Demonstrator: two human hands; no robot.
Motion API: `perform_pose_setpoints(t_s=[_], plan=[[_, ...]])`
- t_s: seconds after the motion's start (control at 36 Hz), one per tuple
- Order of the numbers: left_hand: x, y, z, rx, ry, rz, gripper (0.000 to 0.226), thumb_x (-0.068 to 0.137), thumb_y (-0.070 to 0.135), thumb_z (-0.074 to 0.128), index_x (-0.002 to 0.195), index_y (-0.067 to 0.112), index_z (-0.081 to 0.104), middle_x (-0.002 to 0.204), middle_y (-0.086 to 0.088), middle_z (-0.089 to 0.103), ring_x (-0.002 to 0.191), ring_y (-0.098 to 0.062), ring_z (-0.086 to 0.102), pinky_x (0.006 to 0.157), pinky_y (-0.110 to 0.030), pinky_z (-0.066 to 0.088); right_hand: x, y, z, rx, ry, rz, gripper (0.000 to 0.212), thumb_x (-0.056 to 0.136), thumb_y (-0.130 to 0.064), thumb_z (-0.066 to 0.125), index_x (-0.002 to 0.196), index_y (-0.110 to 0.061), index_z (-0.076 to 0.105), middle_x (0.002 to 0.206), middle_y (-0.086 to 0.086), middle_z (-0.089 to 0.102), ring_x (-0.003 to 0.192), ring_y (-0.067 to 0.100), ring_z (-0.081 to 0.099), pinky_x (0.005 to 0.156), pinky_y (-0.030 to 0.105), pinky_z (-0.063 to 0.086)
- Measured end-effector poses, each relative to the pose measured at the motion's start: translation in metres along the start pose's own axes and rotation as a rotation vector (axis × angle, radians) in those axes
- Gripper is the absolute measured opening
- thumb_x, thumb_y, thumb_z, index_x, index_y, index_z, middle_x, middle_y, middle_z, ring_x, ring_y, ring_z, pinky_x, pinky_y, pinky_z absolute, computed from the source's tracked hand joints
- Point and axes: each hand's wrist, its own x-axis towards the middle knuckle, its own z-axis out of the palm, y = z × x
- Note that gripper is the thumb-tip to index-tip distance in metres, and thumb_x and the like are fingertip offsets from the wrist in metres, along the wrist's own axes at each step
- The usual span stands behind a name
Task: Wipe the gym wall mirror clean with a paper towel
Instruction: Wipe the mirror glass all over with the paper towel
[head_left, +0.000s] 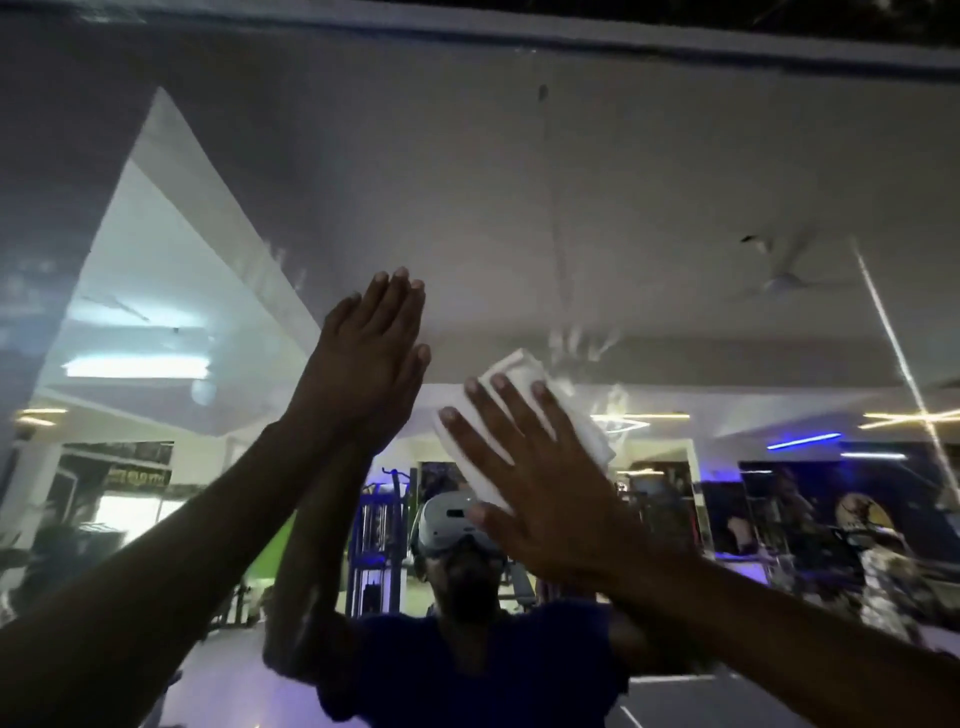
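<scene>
The wall mirror (571, 208) fills the view and reflects the gym ceiling and room. My right hand (540, 478) lies flat with spread, straight fingers, pressing a folded white paper towel (524, 379) against the glass near the middle. The towel sticks out above and to the right of my fingers. My left hand (363, 364) rests flat on the mirror with straight fingers close together, just left of the towel, holding nothing. Faint wipe streaks (587, 343) show on the glass above the towel.
The mirror's top frame (519, 36) runs across the upper edge. A reflection of a person with a headset (452, 519) sits below my hands. Gym machines, ceiling lights and a ceiling fan (784, 280) appear only as reflections.
</scene>
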Motion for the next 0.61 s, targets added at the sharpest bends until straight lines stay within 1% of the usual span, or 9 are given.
perform_pose_setpoints(t_s=[0.06, 0.14, 0.19, 0.28, 0.33, 0.39, 0.47, 0.53, 0.61], plan=[[-0.010, -0.001, -0.005, 0.004, -0.013, 0.028, 0.067, 0.109, 0.042, 0.012, 0.164, 0.006, 0.025, 0.172, -0.016, 0.024, 0.161, -0.031, 0.019, 0.127, -0.049, 0.022, -0.008, 0.042, -0.005, -0.049, -0.006, -0.047, 0.075, 0.104, -0.054, 0.029, 0.170, -0.025, 0.010, 0.177, 0.009, 0.009, 0.164, 0.030, 0.004, 0.131, 0.057, 0.003], [-0.020, -0.009, -0.014, -0.022, -0.057, 0.033, 0.070, 0.105, 0.041, 0.018, 0.163, 0.005, 0.030, 0.170, -0.016, 0.028, 0.160, -0.030, 0.023, 0.126, -0.048, 0.025, -0.003, 0.136, -0.012, -0.126, 0.115, 0.408, 0.077, 0.106, -0.042, 0.043, 0.170, -0.031, 0.001, 0.177, 0.010, 0.013, 0.164, 0.031, 0.006, 0.129, 0.061, 0.013], [-0.026, -0.013, -0.018, -0.007, -0.093, 0.043, 0.072, 0.104, 0.043, 0.018, 0.162, 0.003, 0.031, 0.169, -0.018, 0.029, 0.159, -0.031, 0.024, 0.125, -0.048, 0.025, 0.000, 0.175, -0.019, -0.178, 0.116, 0.663, 0.071, 0.107, -0.046, 0.035, 0.170, -0.023, 0.012, 0.174, 0.019, 0.020, 0.160, 0.041, 0.018, 0.125, 0.068, 0.020], [-0.034, -0.013, -0.018, 0.016, -0.123, 0.055, 0.074, 0.107, 0.044, 0.009, 0.162, 0.000, 0.029, 0.169, -0.021, 0.027, 0.159, -0.035, 0.023, 0.124, -0.049, 0.024, 0.023, 0.131, -0.018, -0.162, 0.181, 0.805, 0.079, 0.102, -0.055, 0.032, 0.169, -0.017, 0.016, 0.173, 0.022, 0.020, 0.158, 0.045, 0.021, 0.124, 0.068, 0.020], [-0.039, -0.009, -0.018, -0.030, -0.123, 0.032, 0.073, 0.106, 0.043, 0.011, 0.161, -0.002, 0.030, 0.168, -0.023, 0.028, 0.158, -0.037, 0.024, 0.124, -0.051, 0.026, 0.031, 0.055, -0.012, -0.111, 0.154, 0.652, 0.084, 0.101, -0.056, 0.037, 0.170, -0.020, 0.007, 0.176, 0.018, 0.006, 0.163, 0.040, 0.005, 0.129, 0.064, 0.007], [-0.042, -0.006, -0.019, -0.076, -0.110, 0.023, 0.072, 0.106, 0.041, 0.015, 0.160, -0.003, 0.031, 0.168, -0.024, 0.028, 0.157, -0.038, 0.026, 0.123, -0.052, 0.028, 0.021, -0.010, -0.003, -0.012, 0.012, 0.321, 0.081, 0.104, -0.057, 0.031, 0.170, -0.020, 0.001, 0.177, 0.014, -0.007, 0.163, 0.035, -0.008, 0.130, 0.062, -0.001], [-0.049, -0.010, -0.018, -0.092, -0.097, 0.029, 0.070, 0.104, 0.039, 0.018, 0.162, 0.000, 0.031, 0.169, -0.022, 0.028, 0.158, -0.036, 0.027, 0.124, -0.051, 0.028, 0.011, 0.015, -0.008, -0.081, -0.061, -0.027, 0.071, 0.107, -0.053, 0.021, 0.170, -0.021, 0.011, 0.177, 0.012, 0.009, 0.164, 0.033, 0.006, 0.130, 0.062, 0.006], [-0.053, -0.015, -0.018, -0.087, -0.103, 0.042, 0.071, 0.103, 0.040, 0.020, 0.162, 0.002, 0.030, 0.170, -0.020, 0.026, 0.158, -0.033, 0.025, 0.125, -0.050, 0.027, 0.022, 0.076, -0.019, -0.172, -0.063, 0.055, 0.071, 0.104, -0.051, 0.024, 0.169, -0.027, 0.006, 0.176, 0.009, 0.019, 0.163, 0.033, 0.015, 0.127, 0.065, 0.017], [-0.059, -0.017, -0.019, -0.089, -0.133, 0.051, 0.073, 0.103, 0.043, 0.016, 0.164, 0.003, 0.026, 0.171, -0.018, 0.021, 0.160, -0.032, 0.019, 0.126, -0.052, 0.025, 0.036, 0.129, -0.038, -0.141, 0.010, 0.504, 0.075, 0.100, -0.053, 0.022, 0.169, -0.027, 0.006, 0.176, 0.013, 0.017, 0.162, 0.038, 0.017, 0.123, 0.067, 0.023]])
